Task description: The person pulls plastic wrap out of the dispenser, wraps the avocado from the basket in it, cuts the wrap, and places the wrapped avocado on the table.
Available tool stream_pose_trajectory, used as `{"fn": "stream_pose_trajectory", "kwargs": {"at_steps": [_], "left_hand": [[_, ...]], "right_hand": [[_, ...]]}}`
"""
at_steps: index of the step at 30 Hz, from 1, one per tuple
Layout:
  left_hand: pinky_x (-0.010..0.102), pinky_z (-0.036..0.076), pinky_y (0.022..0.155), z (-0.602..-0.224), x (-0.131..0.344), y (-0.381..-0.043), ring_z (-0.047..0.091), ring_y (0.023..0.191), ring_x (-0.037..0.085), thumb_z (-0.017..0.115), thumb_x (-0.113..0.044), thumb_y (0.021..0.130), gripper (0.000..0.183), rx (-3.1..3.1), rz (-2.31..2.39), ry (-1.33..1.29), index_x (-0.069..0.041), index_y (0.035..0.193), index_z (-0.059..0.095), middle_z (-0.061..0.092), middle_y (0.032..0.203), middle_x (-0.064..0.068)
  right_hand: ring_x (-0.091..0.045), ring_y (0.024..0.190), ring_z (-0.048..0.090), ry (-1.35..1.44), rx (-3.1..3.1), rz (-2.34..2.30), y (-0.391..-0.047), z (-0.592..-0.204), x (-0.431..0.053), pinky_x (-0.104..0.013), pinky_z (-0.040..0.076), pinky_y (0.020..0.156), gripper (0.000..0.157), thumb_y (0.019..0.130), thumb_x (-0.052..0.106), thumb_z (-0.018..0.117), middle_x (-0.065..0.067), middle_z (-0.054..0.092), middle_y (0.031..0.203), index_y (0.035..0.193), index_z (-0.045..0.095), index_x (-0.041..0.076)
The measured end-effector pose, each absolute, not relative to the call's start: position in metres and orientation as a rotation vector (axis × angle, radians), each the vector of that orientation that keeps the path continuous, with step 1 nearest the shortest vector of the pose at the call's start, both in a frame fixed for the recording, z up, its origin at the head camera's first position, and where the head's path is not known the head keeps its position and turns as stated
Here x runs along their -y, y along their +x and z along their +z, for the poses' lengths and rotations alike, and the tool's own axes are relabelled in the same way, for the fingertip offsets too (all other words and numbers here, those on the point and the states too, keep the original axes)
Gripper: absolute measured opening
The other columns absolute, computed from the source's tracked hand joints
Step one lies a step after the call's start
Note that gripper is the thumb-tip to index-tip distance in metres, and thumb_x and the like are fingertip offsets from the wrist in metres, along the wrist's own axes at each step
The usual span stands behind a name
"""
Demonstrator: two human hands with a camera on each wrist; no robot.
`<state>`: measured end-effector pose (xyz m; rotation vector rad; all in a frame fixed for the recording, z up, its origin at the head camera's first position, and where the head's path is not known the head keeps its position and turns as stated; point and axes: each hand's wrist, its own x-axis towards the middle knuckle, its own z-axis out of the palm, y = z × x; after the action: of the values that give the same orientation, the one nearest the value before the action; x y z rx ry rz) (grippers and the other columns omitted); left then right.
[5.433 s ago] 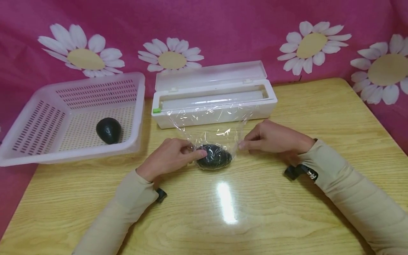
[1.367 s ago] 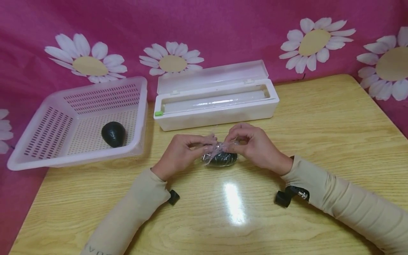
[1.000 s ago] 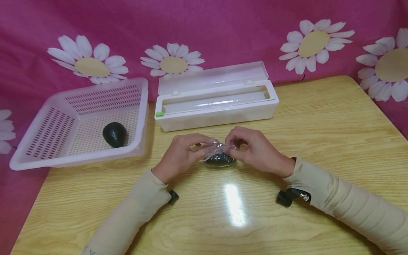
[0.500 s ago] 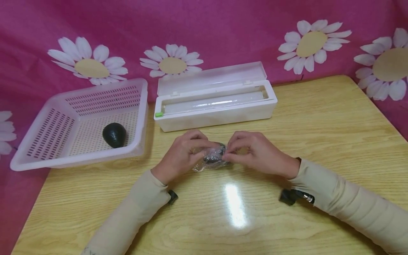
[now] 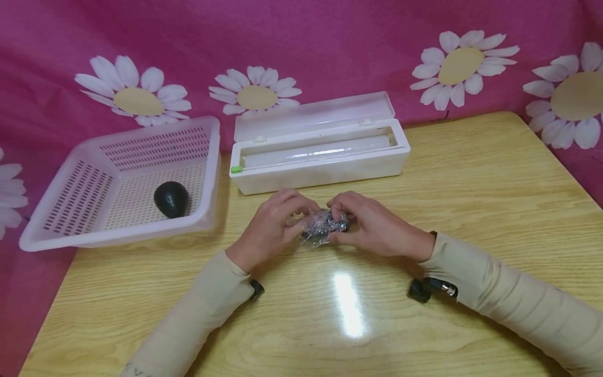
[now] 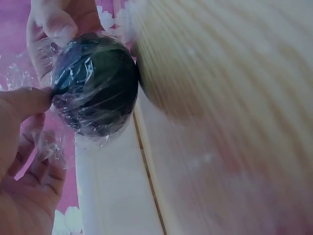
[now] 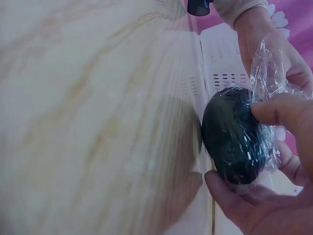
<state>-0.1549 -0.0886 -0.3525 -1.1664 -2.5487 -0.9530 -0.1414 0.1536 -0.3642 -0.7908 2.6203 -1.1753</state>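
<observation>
A dark avocado [image 7: 232,132] lies on the table in the middle of the head view, wrapped in crinkled cling film [image 7: 268,63]. My left hand [image 5: 269,225] holds its left end, with the thumb against the film-covered side and loose film between the curled fingers. On the other side my right hand [image 5: 379,225] grips it, thumb pressing on the film and fingers reaching around and under. Film bunches up over the top of the avocado between both hands. A second avocado [image 5: 171,199], unwrapped, sits in the white plastic basket [image 5: 207,209] at the left.
Behind the hands stands a white cling film dispenser [image 5: 325,176] with its lid raised, the film roll [image 5: 315,152] inside and a green slider [image 5: 236,169] at its left end. A flowered pink cloth [image 5: 339,47] hangs behind the wooden table [image 5: 471,173].
The film, earlier stretched from the dispenser side over the avocado, is now gathered and folded onto it. Both hands have moved close together, and the right hand's fingers have shifted around the avocado.
</observation>
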Motion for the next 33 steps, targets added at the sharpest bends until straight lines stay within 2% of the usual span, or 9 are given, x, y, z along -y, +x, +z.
{"fn": "stream_pose_trajectory", "kwargs": {"at_steps": [5, 8, 11, 14, 18, 26, 33], "left_hand": [[0.031, 0.061, 0.080, -0.349, 0.096, -0.153, 0.068, 0.092, 0.018, 0.078, -0.006, 0.090, 0.016, 2.549, -1.018, -1.210, -0.008, 0.105, 0.073, 0.070, 0.103, 0.006], [0.029, 0.062, 0.079, -0.349, 0.102, -0.152, 0.070, 0.090, 0.016, 0.080, -0.005, 0.089, 0.016, 2.525, -1.039, -1.264, -0.008, 0.104, 0.075, 0.071, 0.101, 0.005], [0.026, 0.062, 0.081, -0.348, 0.106, -0.150, 0.072, 0.088, 0.014, 0.079, -0.005, 0.089, 0.015, 2.509, -1.032, -1.295, -0.008, 0.104, 0.077, 0.074, 0.099, 0.005], [0.025, 0.062, 0.082, -0.347, 0.110, -0.147, 0.073, 0.089, 0.013, 0.078, -0.006, 0.090, 0.015, 2.509, -1.035, -1.305, -0.008, 0.106, 0.077, 0.075, 0.098, 0.004], [0.029, 0.063, 0.081, -0.345, 0.117, -0.142, 0.072, 0.090, 0.012, 0.077, -0.005, 0.091, 0.012, 2.519, -1.040, -1.315, -0.009, 0.102, 0.076, 0.075, 0.098, 0.003], [0.030, 0.061, 0.085, -0.339, 0.125, -0.135, 0.068, 0.091, 0.009, 0.076, -0.004, 0.091, 0.009, 2.660, -1.056, -1.324, -0.013, 0.094, 0.077, 0.072, 0.096, -0.002], [0.026, 0.059, 0.091, -0.346, 0.121, -0.136, 0.066, 0.093, 0.005, 0.075, -0.011, 0.094, 0.007, 2.807, -0.968, -1.465, -0.017, 0.097, 0.077, 0.073, 0.100, -0.006]], "right_hand": [[-0.015, 0.088, 0.061, -0.784, -2.578, -1.179, -0.145, -0.367, -0.155, -0.027, 0.052, 0.071, 0.032, 0.088, 0.023, 0.082, -0.001, 0.069, 0.108, 0.099, 0.052, 0.020], [-0.017, 0.099, 0.069, -0.778, -2.542, -1.223, -0.146, -0.368, -0.157, -0.029, 0.058, 0.077, 0.032, 0.089, 0.021, 0.081, -0.003, 0.072, 0.115, 0.101, 0.052, 0.019], [-0.022, 0.111, 0.073, -0.784, -2.521, -1.248, -0.147, -0.369, -0.158, -0.036, 0.060, 0.087, 0.033, 0.089, 0.020, 0.081, -0.004, 0.072, 0.120, 0.108, 0.053, 0.019], [-0.022, 0.109, 0.072, -0.799, -2.512, -1.249, -0.148, -0.368, -0.158, -0.038, 0.060, 0.088, 0.039, 0.090, 0.020, 0.080, -0.005, 0.072, 0.123, 0.118, 0.054, 0.020], [-0.017, 0.103, 0.071, -0.813, -2.510, -1.242, -0.148, -0.366, -0.157, -0.034, 0.060, 0.084, 0.046, 0.090, 0.020, 0.080, -0.006, 0.071, 0.128, 0.129, 0.055, 0.024], [-0.015, 0.103, 0.066, -0.883, -2.539, -1.218, -0.147, -0.366, -0.157, -0.032, 0.059, 0.084, 0.048, 0.090, 0.019, 0.079, 0.001, 0.069, 0.127, 0.133, 0.059, 0.027], [-0.014, 0.104, 0.066, -0.861, -2.557, -1.199, -0.146, -0.366, -0.157, -0.031, 0.059, 0.086, 0.045, 0.091, 0.019, 0.077, 0.003, 0.069, 0.125, 0.132, 0.059, 0.027]]}}
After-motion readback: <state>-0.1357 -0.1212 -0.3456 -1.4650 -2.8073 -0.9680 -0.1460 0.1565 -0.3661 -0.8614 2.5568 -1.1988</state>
